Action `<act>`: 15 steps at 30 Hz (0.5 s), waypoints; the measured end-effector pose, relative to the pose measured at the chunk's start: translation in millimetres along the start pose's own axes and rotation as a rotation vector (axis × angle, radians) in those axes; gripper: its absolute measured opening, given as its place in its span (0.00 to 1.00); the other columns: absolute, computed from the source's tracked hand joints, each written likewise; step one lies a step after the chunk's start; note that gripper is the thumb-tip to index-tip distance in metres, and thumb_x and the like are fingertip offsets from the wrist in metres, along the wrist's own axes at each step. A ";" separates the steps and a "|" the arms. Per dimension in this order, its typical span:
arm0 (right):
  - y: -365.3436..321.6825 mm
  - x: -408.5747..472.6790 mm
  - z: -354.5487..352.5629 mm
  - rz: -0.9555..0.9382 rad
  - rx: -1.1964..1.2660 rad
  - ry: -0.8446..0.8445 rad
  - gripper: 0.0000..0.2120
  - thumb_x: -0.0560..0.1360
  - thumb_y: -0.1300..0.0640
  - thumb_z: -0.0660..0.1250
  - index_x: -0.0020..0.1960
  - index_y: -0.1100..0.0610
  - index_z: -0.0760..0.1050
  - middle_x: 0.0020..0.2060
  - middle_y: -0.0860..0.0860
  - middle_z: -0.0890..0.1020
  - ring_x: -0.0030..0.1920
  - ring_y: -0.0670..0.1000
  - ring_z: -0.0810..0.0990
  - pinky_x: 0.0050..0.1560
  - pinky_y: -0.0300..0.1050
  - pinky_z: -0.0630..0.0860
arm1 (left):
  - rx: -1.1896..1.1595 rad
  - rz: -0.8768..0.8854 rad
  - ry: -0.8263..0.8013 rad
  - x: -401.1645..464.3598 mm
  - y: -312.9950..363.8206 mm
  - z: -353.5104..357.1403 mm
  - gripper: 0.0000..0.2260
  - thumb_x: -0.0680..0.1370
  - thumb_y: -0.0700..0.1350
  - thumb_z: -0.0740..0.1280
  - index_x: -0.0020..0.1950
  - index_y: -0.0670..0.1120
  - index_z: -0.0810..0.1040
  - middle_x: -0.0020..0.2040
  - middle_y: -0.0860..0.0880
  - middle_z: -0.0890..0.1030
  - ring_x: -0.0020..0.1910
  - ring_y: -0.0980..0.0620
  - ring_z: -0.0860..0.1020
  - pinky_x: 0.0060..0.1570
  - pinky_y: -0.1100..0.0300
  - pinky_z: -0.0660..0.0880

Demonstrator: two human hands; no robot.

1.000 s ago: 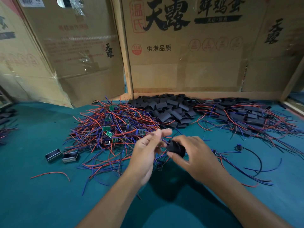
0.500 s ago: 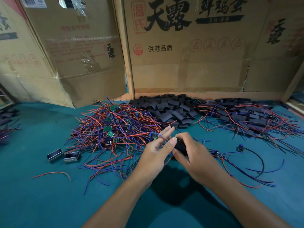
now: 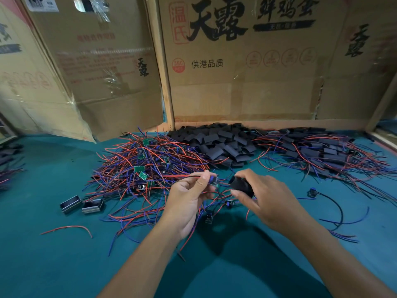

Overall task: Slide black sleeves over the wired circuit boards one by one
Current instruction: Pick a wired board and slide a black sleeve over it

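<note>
My left hand [image 3: 189, 198] pinches a small wired circuit board [image 3: 214, 182] between thumb and fingers, its red and dark wires trailing left and down. My right hand [image 3: 264, 198] grips a black sleeve [image 3: 241, 186], its open end facing the board a short gap away. Behind the hands, a tangled heap of red and blue wired boards [image 3: 148, 168] lies on the green table [image 3: 53, 254]. A pile of loose black sleeves [image 3: 221, 143] sits at the back centre. At the back right lies a pile of sleeved boards [image 3: 322, 151] with their wires.
Cardboard boxes [image 3: 236, 72] wall off the back of the table. Two small metal housings [image 3: 81, 204] lie at the left, and a loose red wire [image 3: 71, 228] lies in front of them. A lone black-wired part [image 3: 311, 193] lies at the right.
My left hand has lifted a wired board out of the heap and turned it toward the sleeve. My right hand has shifted slightly right with the sleeve, leaving a small gap.
</note>
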State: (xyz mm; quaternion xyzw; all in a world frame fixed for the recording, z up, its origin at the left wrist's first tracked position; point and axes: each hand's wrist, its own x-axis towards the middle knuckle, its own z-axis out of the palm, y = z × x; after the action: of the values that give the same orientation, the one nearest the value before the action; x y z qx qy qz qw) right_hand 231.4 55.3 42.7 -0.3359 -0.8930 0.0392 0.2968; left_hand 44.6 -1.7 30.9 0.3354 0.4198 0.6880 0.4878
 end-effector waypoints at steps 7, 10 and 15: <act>-10.8 -2.7 7.1 -0.031 0.105 -0.040 0.15 0.77 0.45 0.65 0.61 0.50 0.72 0.44 0.47 0.81 0.43 0.51 0.76 0.39 0.45 0.64 | -0.020 0.042 -0.003 -3.2 -9.7 6.1 0.07 0.70 0.44 0.72 0.43 0.40 0.82 0.37 0.46 0.80 0.31 0.54 0.77 0.36 0.65 0.77; -13.7 -1.8 9.9 -0.011 0.153 -0.061 0.16 0.77 0.44 0.64 0.62 0.50 0.71 0.46 0.48 0.82 0.45 0.53 0.78 0.44 0.48 0.71 | 0.001 0.075 0.000 -5.4 -12.6 10.4 0.04 0.69 0.46 0.74 0.39 0.46 0.82 0.34 0.47 0.78 0.31 0.54 0.75 0.36 0.63 0.75; -14.8 -1.6 12.9 0.024 0.222 -0.057 0.16 0.77 0.45 0.65 0.62 0.52 0.72 0.47 0.47 0.81 0.46 0.54 0.78 0.47 0.53 0.74 | -0.045 0.035 0.000 -8.4 -18.0 16.7 0.06 0.68 0.45 0.74 0.39 0.46 0.80 0.39 0.43 0.78 0.38 0.50 0.76 0.41 0.58 0.72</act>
State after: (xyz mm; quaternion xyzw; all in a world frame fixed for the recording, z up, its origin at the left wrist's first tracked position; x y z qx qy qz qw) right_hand 216.7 44.6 35.4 -0.3102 -0.8873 0.1510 0.3062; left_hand 68.7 -2.4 21.2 0.3316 0.3983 0.7057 0.4831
